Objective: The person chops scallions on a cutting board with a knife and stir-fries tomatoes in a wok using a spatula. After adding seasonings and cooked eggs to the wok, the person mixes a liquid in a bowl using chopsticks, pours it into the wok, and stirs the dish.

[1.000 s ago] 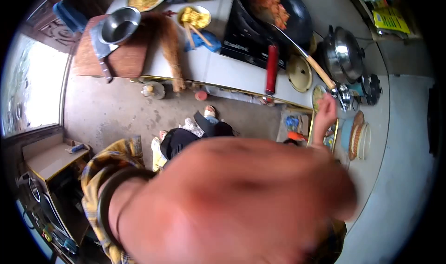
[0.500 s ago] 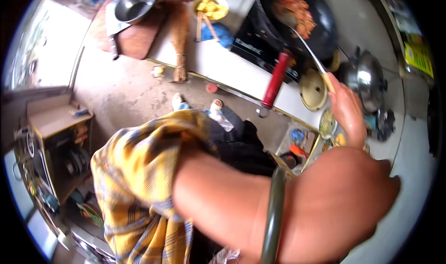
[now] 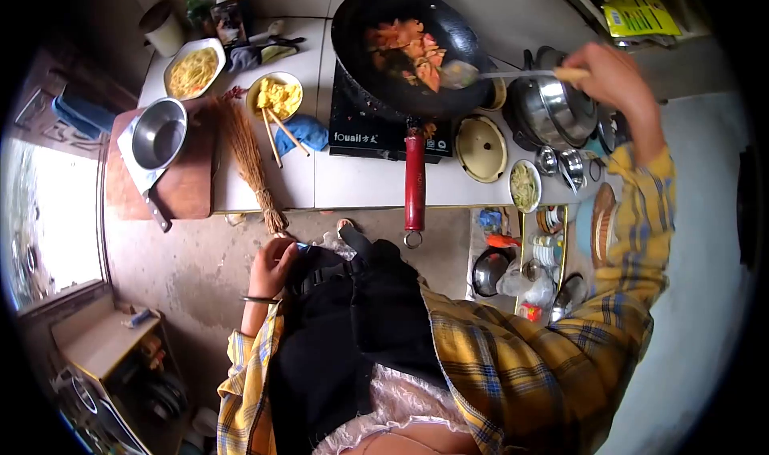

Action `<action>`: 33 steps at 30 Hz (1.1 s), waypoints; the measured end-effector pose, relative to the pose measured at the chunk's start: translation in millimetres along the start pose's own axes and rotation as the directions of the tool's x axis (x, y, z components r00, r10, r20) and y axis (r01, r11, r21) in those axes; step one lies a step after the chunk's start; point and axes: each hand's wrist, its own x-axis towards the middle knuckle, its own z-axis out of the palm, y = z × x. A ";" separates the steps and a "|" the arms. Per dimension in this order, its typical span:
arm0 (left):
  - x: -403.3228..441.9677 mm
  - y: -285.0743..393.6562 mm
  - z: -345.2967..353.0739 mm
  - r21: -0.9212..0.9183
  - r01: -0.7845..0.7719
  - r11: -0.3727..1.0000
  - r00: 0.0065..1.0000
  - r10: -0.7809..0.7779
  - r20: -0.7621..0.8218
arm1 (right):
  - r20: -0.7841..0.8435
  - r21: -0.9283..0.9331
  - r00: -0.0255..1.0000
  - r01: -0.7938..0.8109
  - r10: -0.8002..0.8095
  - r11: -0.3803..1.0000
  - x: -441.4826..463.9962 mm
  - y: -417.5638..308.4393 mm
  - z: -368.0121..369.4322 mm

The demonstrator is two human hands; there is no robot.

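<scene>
My right hand (image 3: 615,74) is closed around the wooden grip of a metal ladle (image 3: 517,74). The ladle's blurred round head lies at the right inside of a black wok (image 3: 352,34). Orange-red pieces of food (image 3: 410,48) are in the wok's middle. Beneath the wok is a black induction cooker (image 3: 360,138), and the wok's red handle (image 3: 414,179) points toward me past the counter edge. My left hand (image 3: 275,264) hangs low beside my black clothing, fingers curled in, with nothing visible in them.
On the left are a cutting board (image 3: 120,195) with a knife (image 3: 155,209) and steel bowl (image 3: 159,134), a straw brush (image 3: 244,155), noodles (image 3: 192,72) and a yellow-food bowl (image 3: 278,96). To the right stand a pot lid (image 3: 481,149), a steel pot (image 3: 553,106) and a bowl of pale shreds (image 3: 525,187).
The raised forearm with the bangle no longer crosses the view; my left hand is now down at my waist. My right hand still holds the ladle in the wok. The camera view has turned.
</scene>
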 end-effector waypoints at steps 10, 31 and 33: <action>19.7 -1.6 -15.1 0.320 -0.040 0.946 0.999 0.048 -0.019 | 0.122 0.233 0.992 -0.047 0.019 0.971 12.1 31.9 -12.5; 25.9 -6.8 -14.0 0.453 -0.074 0.888 0.996 0.046 0.074 | -0.109 0.095 0.992 0.068 -0.057 0.993 -4.0 -12.1 -6.0; 26.5 -6.4 -12.3 0.475 -0.070 0.877 0.996 0.032 0.087 | -0.133 0.007 0.990 0.051 -0.050 0.999 -12.0 5.0 -15.8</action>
